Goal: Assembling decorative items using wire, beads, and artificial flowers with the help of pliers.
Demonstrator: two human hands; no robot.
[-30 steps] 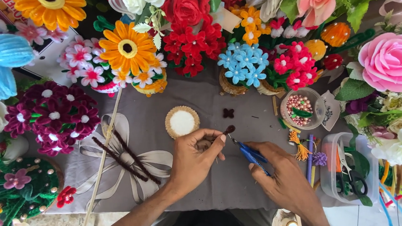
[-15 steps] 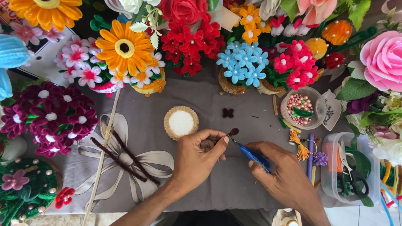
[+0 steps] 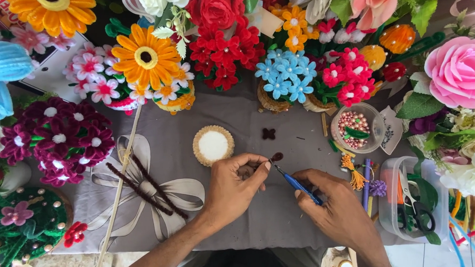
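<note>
Left hand (image 3: pixel 234 185) pinches a small dark fuzzy piece (image 3: pixel 276 157) w/ thumb & forefinger, just below-right of the round white-centred disc (image 3: pixel 213 145); right hand (image 3: pixel 337 210) closed on blue-handled tool (image 3: pixel 295 182), tip touching the piece

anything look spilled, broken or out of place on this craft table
Nothing stands out. The left hand pinches a small dark piece, the right hand holds a blue-handled tool to it, and the bead bowl sits upright.
</note>
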